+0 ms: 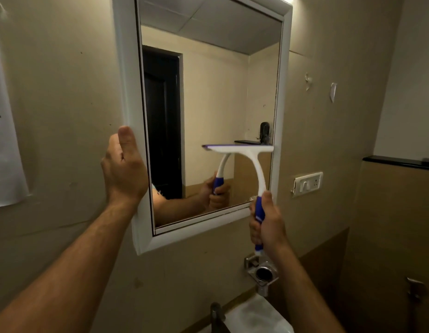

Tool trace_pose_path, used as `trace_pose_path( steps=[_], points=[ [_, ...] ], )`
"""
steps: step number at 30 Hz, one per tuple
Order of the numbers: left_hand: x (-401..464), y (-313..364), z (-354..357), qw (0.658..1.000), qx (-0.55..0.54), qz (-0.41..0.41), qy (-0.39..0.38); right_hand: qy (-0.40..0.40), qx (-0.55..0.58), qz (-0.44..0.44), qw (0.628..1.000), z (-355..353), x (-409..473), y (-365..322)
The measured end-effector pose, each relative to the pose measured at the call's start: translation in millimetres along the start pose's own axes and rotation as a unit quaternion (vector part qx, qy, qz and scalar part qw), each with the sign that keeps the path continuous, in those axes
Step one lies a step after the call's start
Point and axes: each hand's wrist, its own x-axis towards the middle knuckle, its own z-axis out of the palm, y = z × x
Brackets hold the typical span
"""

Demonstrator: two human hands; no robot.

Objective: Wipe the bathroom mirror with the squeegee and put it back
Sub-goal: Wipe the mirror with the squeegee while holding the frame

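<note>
Wiping stroke under way: right hand (pixel 266 227) grips squeegee (pixel 247 164), blade at mirror (pixel 208 92) right edge; left hand (pixel 124 167) steadies left frame edge, fingers straight; next, draw down.

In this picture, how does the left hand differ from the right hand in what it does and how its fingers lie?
The left hand rests on the left side of the mirror frame with fingers mostly straight; the right hand curls round the blue handle of the squeegee. The left hand sits higher, beside the glass; the right hand is lower, at the frame's bottom right corner. The left hand carries no tool. Both are bare and raised toward the mirror.
</note>
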Motion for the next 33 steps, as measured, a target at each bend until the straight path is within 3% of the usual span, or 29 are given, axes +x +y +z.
trace_pose_path(
  steps=[3,12,21,29,33],
  points=[
    [0,0,-2,1.000,0.001,0.007,-0.008,0.005,0.003,-0.019,1.000,0,11,-9],
    [2,-1,-5,1.000,-0.012,0.009,-0.012,0.048,0.017,0.051,0.997,-2,-38,73],
    [3,-10,-4,1.000,-0.009,0.024,-0.003,0.026,0.009,-0.022,0.999,0,16,-6],
    [0,-8,-5,0.999,-0.018,0.030,-0.012,0.046,0.049,-0.011,0.998,0,-2,49],
    [1,-5,-5,0.999,-0.029,0.020,-0.021,0.051,0.026,-0.044,0.997,4,5,17]
  ],
)
